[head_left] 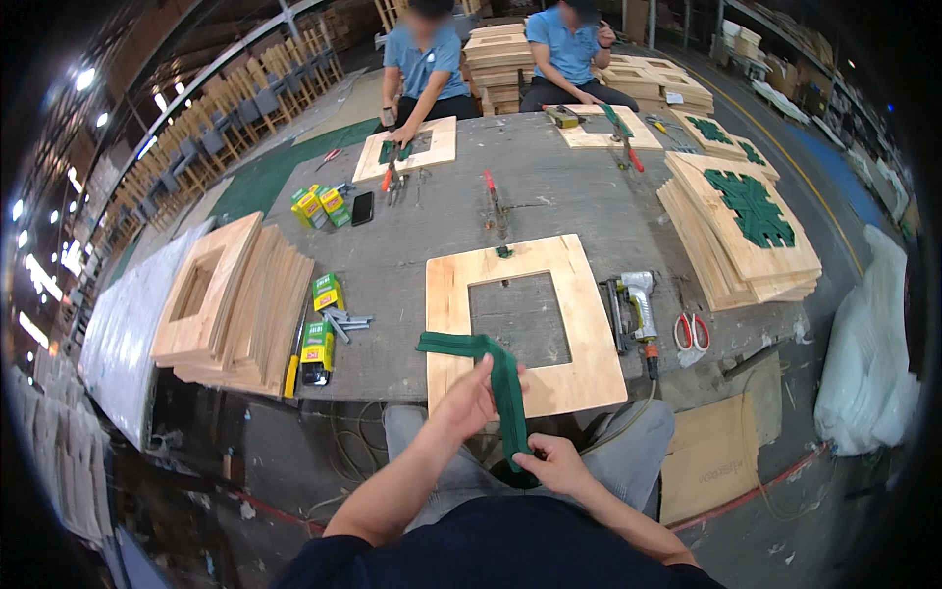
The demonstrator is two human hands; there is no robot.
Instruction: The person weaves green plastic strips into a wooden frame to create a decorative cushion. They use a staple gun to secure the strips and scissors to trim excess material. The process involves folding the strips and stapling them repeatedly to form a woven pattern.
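A long green webbing strap (pixel 505 393) is folded over at a corner, one end reaching left across a wooden frame (pixel 589 334) and the other hanging toward my lap. My left hand (pixel 467 402) is closed around the strap near the fold, over the frame's front edge. Lower down, my right hand (pixel 551 464) pinches the hanging length. The pale frame lies flat at the table's front edge, and its square opening shows the grey tabletop. A small green scrap (pixel 504 252) rests on its far side.
Right of the frame lie a pneumatic staple gun (pixel 640 299) and red-handled scissors (pixel 691 332). Staple boxes (pixel 317 344) and loose staples (pixel 345 322) are on the left. Stacked frames (pixel 231 314) stand left; frames with green strapping (pixel 751 211) stand right. Two people (pixel 424 69) work opposite.
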